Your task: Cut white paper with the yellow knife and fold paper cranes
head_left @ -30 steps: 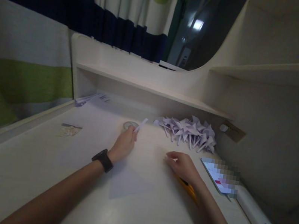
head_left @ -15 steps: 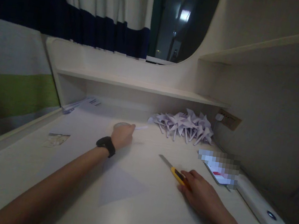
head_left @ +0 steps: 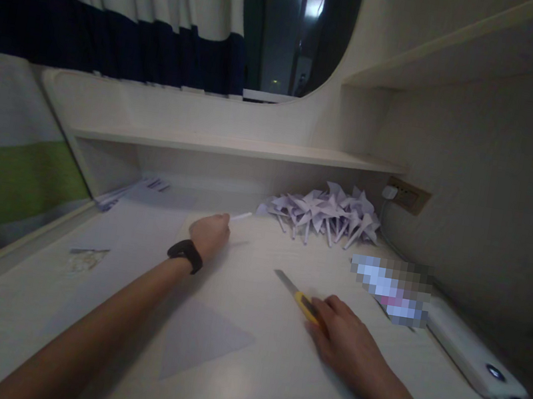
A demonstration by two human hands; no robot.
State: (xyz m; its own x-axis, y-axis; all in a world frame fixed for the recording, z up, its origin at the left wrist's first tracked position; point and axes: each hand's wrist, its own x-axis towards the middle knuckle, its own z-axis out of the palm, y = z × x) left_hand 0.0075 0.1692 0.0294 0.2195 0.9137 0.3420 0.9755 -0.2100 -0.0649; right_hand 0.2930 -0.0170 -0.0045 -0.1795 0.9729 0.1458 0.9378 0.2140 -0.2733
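My left hand (head_left: 210, 234), with a black band on its wrist, is closed near the back of the desk. A thin white stick (head_left: 242, 216) pokes out past its fingers. My right hand (head_left: 340, 336) grips a yellow utility knife (head_left: 305, 305) low over the desk, its blade out and pointing to the back left. Between my forearms lies a triangular piece of white paper (head_left: 203, 341). Several white paper pinwheels (head_left: 320, 211) with paper sticks are heaped beyond, against the back.
Large white paper (head_left: 141, 227) covers the desk's left part, with a small pale pile (head_left: 87, 260) beside it. Folded strips (head_left: 130, 193) lie at the back left. On the right are a blurred phone (head_left: 386, 289), a white power strip (head_left: 470, 346) and a wall socket (head_left: 407, 196).
The view has shifted, so most things sit further left. The white stick now slants upward more. A round, ring-like thing behind my left hand is now mostly hidden. Both hands keep their hold.
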